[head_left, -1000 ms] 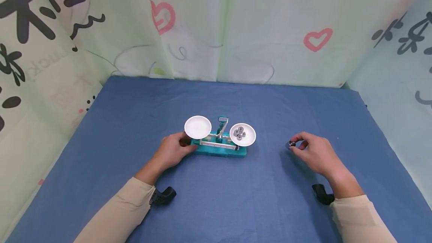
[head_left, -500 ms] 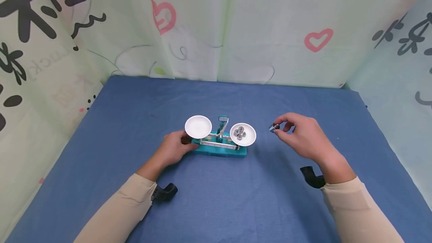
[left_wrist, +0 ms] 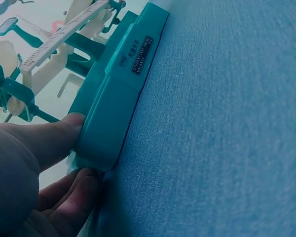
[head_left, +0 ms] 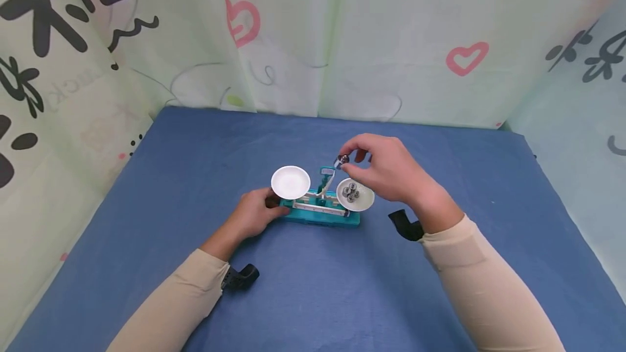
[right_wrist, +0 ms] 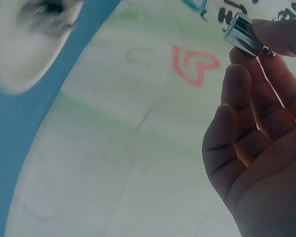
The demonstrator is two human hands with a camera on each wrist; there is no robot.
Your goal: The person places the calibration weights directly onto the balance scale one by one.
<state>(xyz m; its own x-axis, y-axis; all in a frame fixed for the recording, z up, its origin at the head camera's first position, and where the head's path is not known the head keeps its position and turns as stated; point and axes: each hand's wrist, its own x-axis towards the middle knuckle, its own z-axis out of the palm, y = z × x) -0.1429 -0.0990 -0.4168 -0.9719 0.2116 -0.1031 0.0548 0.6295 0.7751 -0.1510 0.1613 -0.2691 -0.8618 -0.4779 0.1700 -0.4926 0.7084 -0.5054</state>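
Observation:
A teal balance scale (head_left: 320,216) with white pans stands on the blue cloth. My left hand (head_left: 251,213) grips the left end of its base; in the left wrist view the thumb (left_wrist: 64,131) lies on top and the fingers curl at the end. Above the scale, my right hand (head_left: 386,167) pinches a shiny cylindrical balance weight (right_wrist: 242,34) between thumb and fingers. Several small metal weights (head_left: 351,193) sit in the right pan (head_left: 364,201), just below that hand. The left pan (head_left: 290,182) holds nothing and stands higher than the right one.
The blue cloth (head_left: 303,287) covers the table. A pale printed curtain (head_left: 371,69) closes off the back and both sides. A black strap piece (head_left: 406,225) juts from the right wrist, and another (head_left: 242,277) from the left.
My right hand has carried the weight left and upward, from low over the cloth at the right to above the scale. The left hand has stayed on the base.

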